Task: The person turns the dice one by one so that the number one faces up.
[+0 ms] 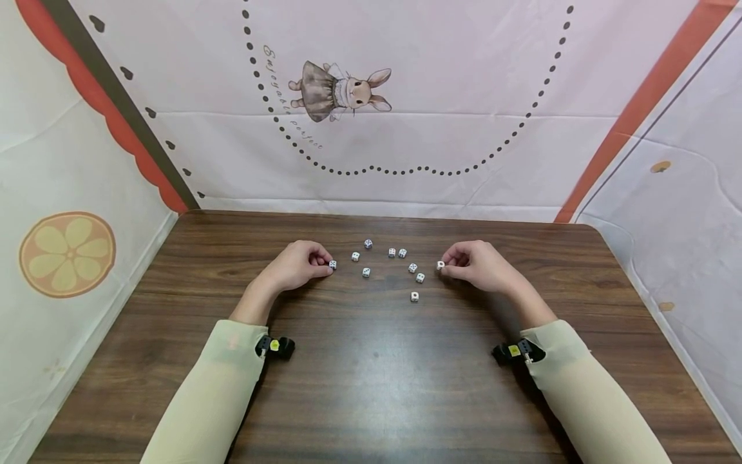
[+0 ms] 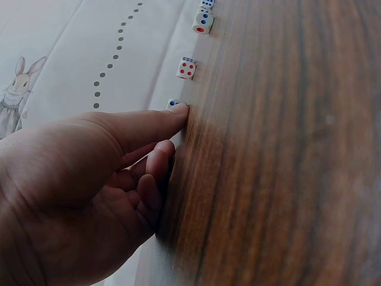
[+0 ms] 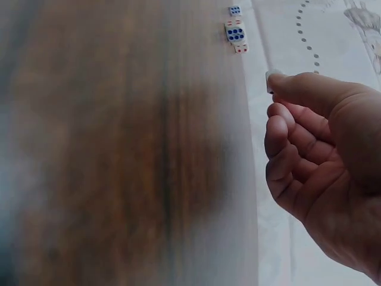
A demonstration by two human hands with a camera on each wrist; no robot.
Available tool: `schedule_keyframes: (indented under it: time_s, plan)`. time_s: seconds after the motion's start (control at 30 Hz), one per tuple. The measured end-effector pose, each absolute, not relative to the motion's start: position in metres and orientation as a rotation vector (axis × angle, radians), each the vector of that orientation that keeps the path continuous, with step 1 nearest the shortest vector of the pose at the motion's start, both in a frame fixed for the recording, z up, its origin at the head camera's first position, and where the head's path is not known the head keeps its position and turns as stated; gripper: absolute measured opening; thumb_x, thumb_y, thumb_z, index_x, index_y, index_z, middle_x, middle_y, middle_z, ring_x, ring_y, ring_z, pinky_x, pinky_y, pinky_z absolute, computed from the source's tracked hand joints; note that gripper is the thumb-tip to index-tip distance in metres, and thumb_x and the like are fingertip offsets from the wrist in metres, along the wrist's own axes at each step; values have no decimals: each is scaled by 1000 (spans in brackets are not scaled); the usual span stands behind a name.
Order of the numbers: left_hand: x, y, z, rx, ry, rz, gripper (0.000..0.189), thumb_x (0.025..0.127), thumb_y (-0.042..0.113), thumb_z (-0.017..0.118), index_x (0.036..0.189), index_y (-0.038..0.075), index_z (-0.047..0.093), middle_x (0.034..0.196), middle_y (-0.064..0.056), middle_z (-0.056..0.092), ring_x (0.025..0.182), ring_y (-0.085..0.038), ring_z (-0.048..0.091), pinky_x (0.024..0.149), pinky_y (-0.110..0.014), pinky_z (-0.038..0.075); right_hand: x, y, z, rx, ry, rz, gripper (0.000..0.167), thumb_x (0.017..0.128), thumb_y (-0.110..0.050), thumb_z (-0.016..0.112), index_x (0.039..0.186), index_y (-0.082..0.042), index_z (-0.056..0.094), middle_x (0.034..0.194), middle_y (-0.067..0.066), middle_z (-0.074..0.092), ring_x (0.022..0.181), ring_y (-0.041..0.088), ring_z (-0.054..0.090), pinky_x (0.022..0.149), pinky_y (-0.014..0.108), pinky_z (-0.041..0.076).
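Observation:
My left hand pinches a small white die between thumb and fingers, left of the other dice. In the left wrist view the thumb covers most of that die. On the right, my right hand pinches another white die; the right wrist view shows only an edge of this die past the thumb. Several loose dice lie between the hands, among them a close pair with a red-dotted die on its left. Nearest the body sits a die with one large dot.
The dice lie on a dark wood-grain table, towards its far edge. Behind it hangs a pale cloth printed with a rabbit, and similar cloth stands along both sides. Each wrist carries a small black camera.

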State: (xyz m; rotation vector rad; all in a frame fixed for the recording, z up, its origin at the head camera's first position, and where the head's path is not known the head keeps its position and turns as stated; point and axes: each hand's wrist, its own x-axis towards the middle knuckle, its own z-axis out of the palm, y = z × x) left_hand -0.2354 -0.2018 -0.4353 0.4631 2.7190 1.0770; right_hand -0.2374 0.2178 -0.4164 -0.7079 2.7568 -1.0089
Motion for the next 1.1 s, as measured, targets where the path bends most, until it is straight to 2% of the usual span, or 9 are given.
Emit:
schedule_keyframes:
  time_s: [0.33, 0.7, 1.1]
  plan:
    - [-235, -202, -435, 456, 2721, 1067, 12, 96, 15, 81, 103, 7, 77, 90, -4, 67, 84, -20, 59, 77, -36, 48, -216, 215, -414, -683, 2660, -1102, 6, 95, -13, 82, 98, -11, 77, 83, -1, 71, 73, 18, 67, 63, 29, 52]
    - [-237, -203, -437, 456, 2711, 1086, 11, 96, 14, 81, 103, 7, 77, 89, -4, 67, 83, -19, 59, 76, -36, 48, -197, 199, -416, -728, 2658, -1082, 7, 92, -9, 82, 97, -12, 77, 83, -6, 70, 76, 13, 66, 68, 28, 53]
    - [-237, -202, -435, 447, 2705, 1086, 11, 96, 14, 81, 103, 6, 76, 89, -4, 68, 84, -19, 59, 77, -36, 49, -193, 186, -424, -736, 2647, -983, 7, 92, -12, 83, 94, -15, 76, 79, -9, 68, 74, 11, 63, 69, 29, 51]
